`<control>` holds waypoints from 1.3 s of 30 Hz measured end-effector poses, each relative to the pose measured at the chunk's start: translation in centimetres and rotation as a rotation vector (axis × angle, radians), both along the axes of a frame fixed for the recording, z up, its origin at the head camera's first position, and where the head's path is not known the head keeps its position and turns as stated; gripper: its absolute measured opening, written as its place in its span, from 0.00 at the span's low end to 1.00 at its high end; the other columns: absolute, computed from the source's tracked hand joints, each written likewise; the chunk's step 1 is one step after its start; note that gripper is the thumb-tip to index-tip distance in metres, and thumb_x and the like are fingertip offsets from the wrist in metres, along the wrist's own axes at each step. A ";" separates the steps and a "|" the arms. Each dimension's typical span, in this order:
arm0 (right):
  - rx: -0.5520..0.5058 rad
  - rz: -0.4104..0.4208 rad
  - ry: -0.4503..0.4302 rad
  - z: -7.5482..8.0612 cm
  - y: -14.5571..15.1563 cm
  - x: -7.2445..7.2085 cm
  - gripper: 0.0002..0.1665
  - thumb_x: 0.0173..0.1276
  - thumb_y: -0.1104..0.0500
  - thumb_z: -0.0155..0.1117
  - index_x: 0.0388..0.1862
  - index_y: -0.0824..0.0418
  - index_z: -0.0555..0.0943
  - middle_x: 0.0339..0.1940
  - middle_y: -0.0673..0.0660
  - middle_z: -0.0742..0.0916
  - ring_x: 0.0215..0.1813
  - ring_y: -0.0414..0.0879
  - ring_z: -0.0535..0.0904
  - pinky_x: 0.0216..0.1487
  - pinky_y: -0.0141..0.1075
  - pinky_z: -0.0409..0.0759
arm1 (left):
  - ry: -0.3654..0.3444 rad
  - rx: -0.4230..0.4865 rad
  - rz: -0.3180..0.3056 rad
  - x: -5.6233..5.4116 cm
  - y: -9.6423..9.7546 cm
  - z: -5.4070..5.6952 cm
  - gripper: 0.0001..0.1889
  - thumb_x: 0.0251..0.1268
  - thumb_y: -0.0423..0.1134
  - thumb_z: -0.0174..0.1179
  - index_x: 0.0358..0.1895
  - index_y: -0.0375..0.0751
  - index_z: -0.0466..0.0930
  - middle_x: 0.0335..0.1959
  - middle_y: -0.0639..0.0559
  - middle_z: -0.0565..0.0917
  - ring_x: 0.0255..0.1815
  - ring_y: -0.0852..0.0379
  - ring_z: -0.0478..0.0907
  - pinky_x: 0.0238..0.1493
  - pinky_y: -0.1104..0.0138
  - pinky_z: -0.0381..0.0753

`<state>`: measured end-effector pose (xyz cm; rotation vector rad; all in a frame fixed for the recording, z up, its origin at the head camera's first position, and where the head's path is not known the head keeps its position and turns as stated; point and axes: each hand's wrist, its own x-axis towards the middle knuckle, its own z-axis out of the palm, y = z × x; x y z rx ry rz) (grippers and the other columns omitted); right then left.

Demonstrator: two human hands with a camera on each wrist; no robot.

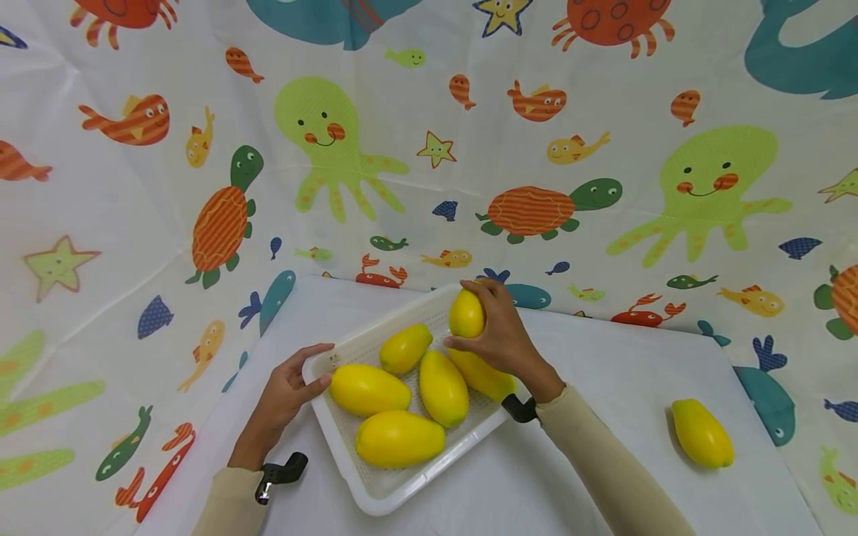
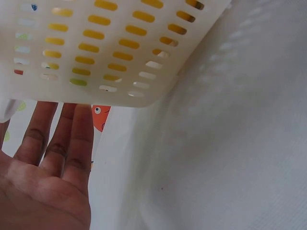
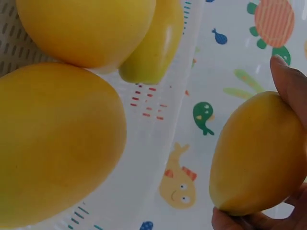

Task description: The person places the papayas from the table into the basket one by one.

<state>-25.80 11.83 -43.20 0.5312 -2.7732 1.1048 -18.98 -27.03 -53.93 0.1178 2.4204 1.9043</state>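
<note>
My right hand (image 1: 496,327) grips a yellow papaya (image 1: 466,313), thumb on one end and fingertips on the other, over the far right part of a white plastic basket (image 1: 382,502). In the right wrist view, that papaya (image 3: 261,155) shows apart from the basket wall. My left hand (image 1: 284,394) holds the basket's left corner, its thumb over the rim. The left wrist view shows this hand's fingers (image 2: 55,143) behind the slotted basket wall (image 2: 96,57). Several more papayas (image 1: 400,439) lie in the basket, one partly hidden under my right hand.
A single papaya (image 1: 702,433) lies on the white tabletop (image 1: 603,447) at the right, away from the basket. A cloth printed with sea animals (image 1: 415,97) hangs behind and at the sides. Each wrist bears a black camera mount (image 1: 284,470).
</note>
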 end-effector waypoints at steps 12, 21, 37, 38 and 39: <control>0.056 0.014 -0.026 -0.4 -1.3 -0.9 0.59 0.56 0.44 0.87 0.83 0.51 0.66 0.81 0.63 0.66 0.74 0.62 0.72 0.73 0.56 0.81 | -0.001 -0.014 0.012 -0.1 -0.1 -0.2 0.27 0.75 0.47 0.66 0.75 0.59 0.75 0.82 0.55 0.69 0.66 0.62 0.80 0.57 0.63 0.89; 0.067 0.025 -0.050 -0.6 -1.9 -1.5 0.59 0.57 0.44 0.86 0.83 0.52 0.65 0.82 0.64 0.65 0.75 0.62 0.71 0.73 0.56 0.81 | 0.009 -0.015 0.008 -0.1 -0.2 -0.3 0.27 0.75 0.47 0.66 0.75 0.59 0.75 0.81 0.55 0.71 0.66 0.58 0.81 0.58 0.63 0.89; 0.076 0.009 -0.107 -0.7 -3.1 -2.6 0.58 0.57 0.45 0.86 0.82 0.54 0.66 0.82 0.65 0.66 0.76 0.63 0.69 0.75 0.55 0.79 | -0.012 0.005 0.010 -0.1 -0.1 0.0 0.27 0.75 0.46 0.66 0.75 0.59 0.75 0.80 0.54 0.71 0.66 0.56 0.82 0.57 0.62 0.90; 0.079 0.009 -0.107 -0.8 -3.1 -2.6 0.58 0.57 0.45 0.86 0.82 0.54 0.66 0.82 0.65 0.65 0.76 0.63 0.69 0.75 0.56 0.80 | -0.015 0.008 0.011 -0.1 -0.1 0.0 0.27 0.75 0.47 0.66 0.75 0.59 0.75 0.80 0.54 0.71 0.65 0.56 0.82 0.57 0.62 0.90; 0.081 0.009 -0.108 -0.8 -3.1 -2.6 0.58 0.57 0.45 0.86 0.82 0.54 0.66 0.82 0.66 0.65 0.76 0.63 0.69 0.75 0.56 0.79 | -0.016 0.010 0.012 -0.1 0.0 0.0 0.27 0.75 0.47 0.67 0.75 0.59 0.75 0.80 0.54 0.72 0.65 0.56 0.82 0.57 0.62 0.90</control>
